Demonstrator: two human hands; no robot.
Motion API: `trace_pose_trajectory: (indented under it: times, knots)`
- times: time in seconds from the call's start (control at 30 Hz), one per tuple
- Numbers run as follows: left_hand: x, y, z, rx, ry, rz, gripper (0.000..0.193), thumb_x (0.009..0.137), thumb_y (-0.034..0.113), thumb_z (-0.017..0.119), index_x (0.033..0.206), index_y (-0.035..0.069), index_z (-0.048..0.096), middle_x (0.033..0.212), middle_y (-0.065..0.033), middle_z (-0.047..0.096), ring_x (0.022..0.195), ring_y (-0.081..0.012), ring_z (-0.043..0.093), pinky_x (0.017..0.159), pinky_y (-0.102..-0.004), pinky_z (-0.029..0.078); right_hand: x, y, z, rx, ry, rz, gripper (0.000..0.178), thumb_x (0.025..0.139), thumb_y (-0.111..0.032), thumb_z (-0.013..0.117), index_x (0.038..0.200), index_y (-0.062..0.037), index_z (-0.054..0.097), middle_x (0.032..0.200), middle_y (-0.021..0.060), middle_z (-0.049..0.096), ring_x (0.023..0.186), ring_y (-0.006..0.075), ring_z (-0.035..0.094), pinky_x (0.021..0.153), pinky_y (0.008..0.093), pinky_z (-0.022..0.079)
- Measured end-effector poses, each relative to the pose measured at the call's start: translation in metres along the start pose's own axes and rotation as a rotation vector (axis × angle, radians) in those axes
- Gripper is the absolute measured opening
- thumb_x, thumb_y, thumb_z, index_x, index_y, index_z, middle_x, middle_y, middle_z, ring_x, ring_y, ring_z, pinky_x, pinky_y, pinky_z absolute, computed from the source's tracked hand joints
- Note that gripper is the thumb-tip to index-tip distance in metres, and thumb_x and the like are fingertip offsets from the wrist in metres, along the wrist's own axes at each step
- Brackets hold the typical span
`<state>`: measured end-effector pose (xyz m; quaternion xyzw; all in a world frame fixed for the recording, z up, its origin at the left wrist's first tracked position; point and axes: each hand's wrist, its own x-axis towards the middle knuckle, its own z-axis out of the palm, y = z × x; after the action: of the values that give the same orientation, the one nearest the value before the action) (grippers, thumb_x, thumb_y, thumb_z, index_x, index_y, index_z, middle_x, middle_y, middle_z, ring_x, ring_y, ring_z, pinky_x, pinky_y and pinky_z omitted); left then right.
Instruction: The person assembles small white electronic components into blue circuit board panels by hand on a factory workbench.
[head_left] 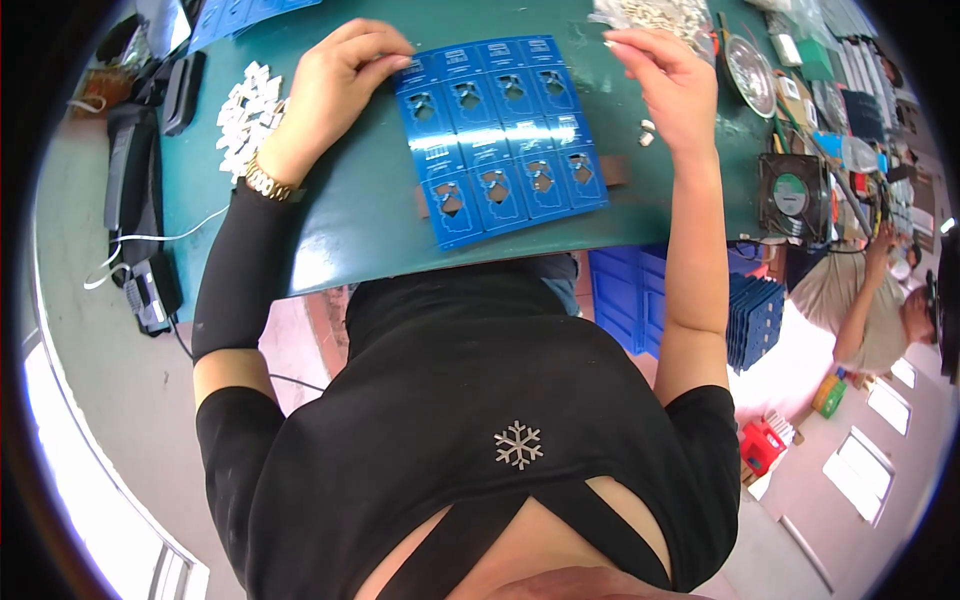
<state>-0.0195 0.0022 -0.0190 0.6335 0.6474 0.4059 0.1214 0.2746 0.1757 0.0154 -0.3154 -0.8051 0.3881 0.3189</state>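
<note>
A blue circuit board panel (492, 150), with rows of repeated cut-outs, lies slightly turned on the green table in front of me. My left hand (345, 80) is at its far left corner, thumb and fingers pinched together; whatever is between the fingertips is hidden. Beyond the panel's right side, my right hand (675, 85) hovers with thumb and forefinger pinched on a small white part (609, 44), close to a bag of small off-white parts (662, 16). Beside my left wrist lies a heap of white connectors (248, 118).
Two loose small parts (647, 131) lie below my right hand. At the right stand a metal bowl (750, 75) and a black fan (792, 195). More blue panels (250, 14) lie far left. Blue crates (625, 295) stand under the table edge. Another person (850, 300) sits at the right.
</note>
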Motion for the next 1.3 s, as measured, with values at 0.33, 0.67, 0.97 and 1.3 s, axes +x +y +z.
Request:
trace_pose_trajectory:
  times: [0.33,0.67,0.97,1.3]
  knots:
    - [0.0,0.004,0.003,0.132,-0.062,0.014,0.011,0.088,0.011,0.068,0.097,0.004,0.071,0.092,-0.0073,0.067,0.078,-0.0204,0.065,0.068,-0.0285,0.051,0.05,-0.023,0.098,-0.106,-0.358,-0.288,0.009,0.081,-0.007,0.068,0.087,-0.002,0.071,0.084,0.0132,0.067,0.082,0.0271,0.066,0.075,0.0327,0.052]
    - [0.012,-0.006,0.016,-0.403,0.316,0.646,0.009,0.079,0.006,0.07,0.087,0.003,0.07,0.082,-0.0137,0.063,0.076,-0.0314,0.063,0.066,-0.0371,0.051,0.047,-0.03,0.107,-0.152,-0.357,-0.377,0.009,0.082,-0.006,0.065,0.087,-0.0025,0.071,0.083,0.0138,0.065,0.08,0.0308,0.065,0.073,0.0351,0.052]
    - [0.01,0.009,0.011,0.078,0.066,0.062,0.008,0.077,0.006,0.071,0.085,0.003,0.071,0.08,-0.0132,0.064,0.075,-0.0302,0.064,0.066,-0.0357,0.052,0.041,-0.018,0.112,-0.102,-0.281,-0.386,0.007,0.082,-0.004,0.064,0.086,-0.0014,0.069,0.083,0.0144,0.065,0.08,0.0319,0.064,0.073,0.0361,0.052]
    - [0.007,0.005,0.004,0.031,0.05,-0.023,0.01,0.078,0.006,0.071,0.087,0.003,0.072,0.079,-0.0136,0.066,0.073,-0.0293,0.066,0.065,-0.0345,0.052,0.04,-0.025,0.113,-0.127,-0.262,-0.427,0.009,0.081,-0.004,0.064,0.087,-0.0015,0.069,0.084,0.0148,0.065,0.08,0.0323,0.064,0.072,0.0365,0.052]
